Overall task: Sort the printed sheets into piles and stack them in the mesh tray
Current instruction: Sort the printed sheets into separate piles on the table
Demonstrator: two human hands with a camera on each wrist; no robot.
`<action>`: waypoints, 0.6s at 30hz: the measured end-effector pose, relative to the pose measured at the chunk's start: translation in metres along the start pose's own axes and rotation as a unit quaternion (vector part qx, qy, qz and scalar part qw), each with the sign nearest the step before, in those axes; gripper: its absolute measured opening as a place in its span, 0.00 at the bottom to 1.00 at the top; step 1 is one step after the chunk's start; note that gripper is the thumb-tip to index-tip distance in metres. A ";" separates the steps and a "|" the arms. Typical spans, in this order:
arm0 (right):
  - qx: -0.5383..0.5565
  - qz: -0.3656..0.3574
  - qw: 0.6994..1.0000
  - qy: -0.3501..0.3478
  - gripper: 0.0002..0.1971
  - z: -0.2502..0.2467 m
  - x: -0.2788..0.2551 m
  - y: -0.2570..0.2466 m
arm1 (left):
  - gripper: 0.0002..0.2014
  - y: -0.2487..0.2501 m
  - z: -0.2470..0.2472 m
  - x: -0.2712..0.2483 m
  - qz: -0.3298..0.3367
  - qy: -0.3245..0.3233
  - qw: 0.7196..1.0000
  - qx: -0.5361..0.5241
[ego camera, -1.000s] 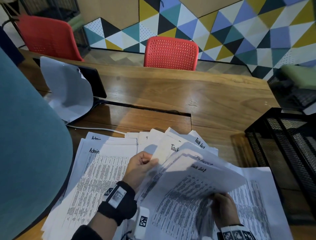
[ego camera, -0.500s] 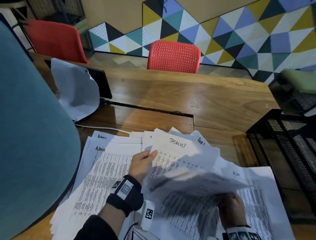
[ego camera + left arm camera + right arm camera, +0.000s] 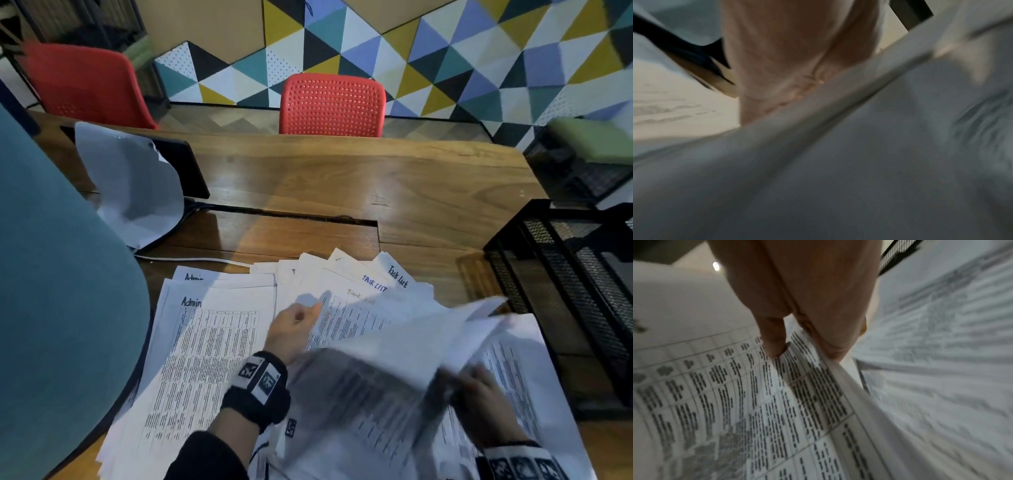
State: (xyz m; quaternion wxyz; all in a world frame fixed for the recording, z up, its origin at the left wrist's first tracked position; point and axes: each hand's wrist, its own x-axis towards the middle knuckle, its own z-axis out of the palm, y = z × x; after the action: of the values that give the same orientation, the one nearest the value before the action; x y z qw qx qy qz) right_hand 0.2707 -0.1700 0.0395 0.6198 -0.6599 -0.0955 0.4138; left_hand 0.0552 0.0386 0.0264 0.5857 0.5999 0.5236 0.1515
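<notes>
Thin, floppy sheets, mid-sort

My right hand (image 3: 479, 397) pinches a limp lifted sheet (image 3: 394, 359) by its edge at 5 o'clock; my left hand (image 3: 294, 329) rests flat-fingered on the Task List pile (image 3: 363, 308), mesh tray (image 3: 561, 294) at 3. Only the right wrist view shows the pinch; the head view blurs it.

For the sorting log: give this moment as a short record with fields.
left hand: on the Task List pile, fingers hidden by paper
right hand: pinches a lifted sheet, blurred
Admin pile: left of the left hand
mesh tray: at the right; no sheets seen in it
table: wooden
</notes>
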 end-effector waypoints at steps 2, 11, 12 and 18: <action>-0.008 -0.049 0.998 0.039 0.09 -0.023 -0.001 -0.023 | 0.20 -0.012 0.004 0.010 -0.032 0.043 0.985 0.162; -0.396 -0.077 0.892 0.206 0.14 -0.143 0.038 -0.048 | 0.36 -0.028 0.033 0.013 -0.056 0.069 0.956 0.281; -0.446 -0.059 0.868 0.212 0.09 -0.141 0.041 -0.043 | 0.29 -0.027 0.034 0.010 -0.039 0.062 0.958 0.279; -0.527 -0.022 0.810 0.256 0.23 -0.111 0.054 -0.035 | 0.07 -0.013 0.026 -0.018 0.019 0.025 0.997 0.064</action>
State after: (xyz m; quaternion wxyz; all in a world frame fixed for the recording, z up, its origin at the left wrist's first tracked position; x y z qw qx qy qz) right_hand 0.3925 -0.2103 0.0352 0.1879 -0.9650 -0.1515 0.1026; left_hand 0.0629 0.0071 0.0163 0.5301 0.6417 0.5354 0.1436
